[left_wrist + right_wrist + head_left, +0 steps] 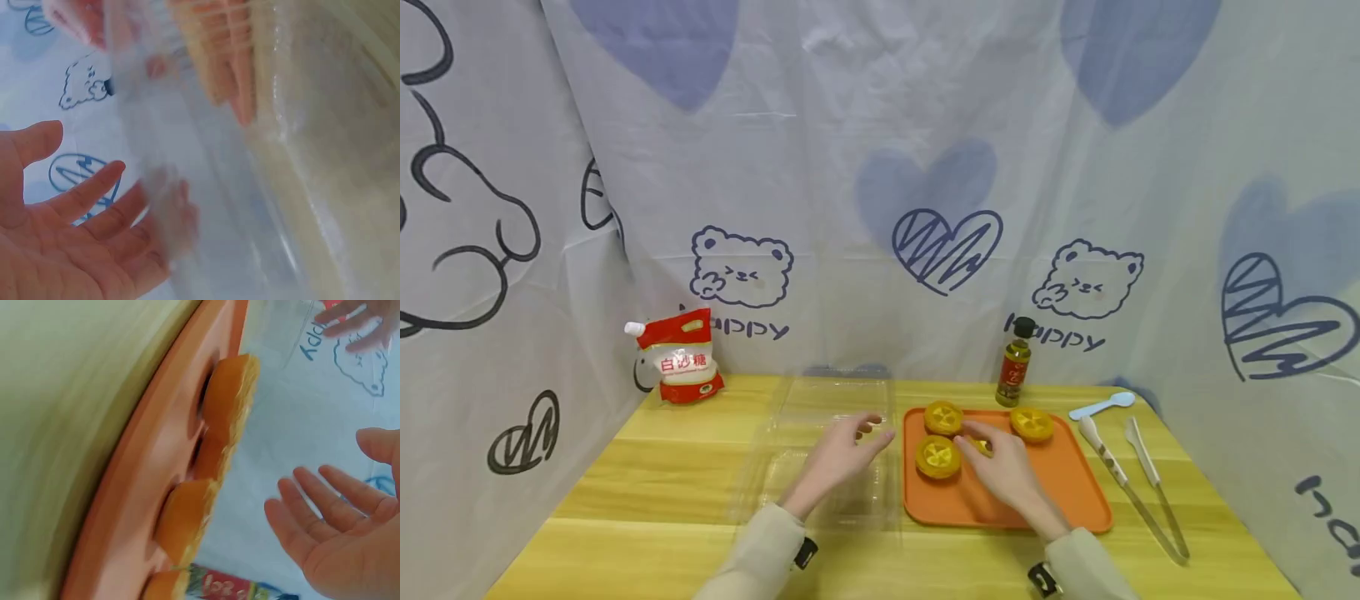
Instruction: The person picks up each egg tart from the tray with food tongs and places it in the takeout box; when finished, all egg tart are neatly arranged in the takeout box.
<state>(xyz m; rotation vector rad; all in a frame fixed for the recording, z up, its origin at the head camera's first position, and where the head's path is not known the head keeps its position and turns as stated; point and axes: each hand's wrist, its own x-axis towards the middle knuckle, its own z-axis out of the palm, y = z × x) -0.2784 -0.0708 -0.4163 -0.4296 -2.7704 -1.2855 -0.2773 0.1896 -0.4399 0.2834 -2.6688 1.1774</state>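
Observation:
My left hand (844,457) hovers over the clear plastic container (831,400), which lies with its lid folded back. In the left wrist view that hand's fingers are spread, holding nothing, partly behind the see-through plastic. Above the orange tray (1060,504) is my right hand (1006,473), fingers extended and empty in the right wrist view. Several yellow egg tarts sit on the tray: a front-left tart (937,457), one behind it (943,417) and a right tart (1032,425). Another tart (984,447) is partly hidden by my right hand.
A bottle with a black cap (1014,367) stands behind the tray. To the right lie a light-blue spoon (1103,406) and metal tongs (1131,487) with pale tips. A red-and-white sugar pouch (683,358) stands at the back left. Printed cloth hangs around the wooden table.

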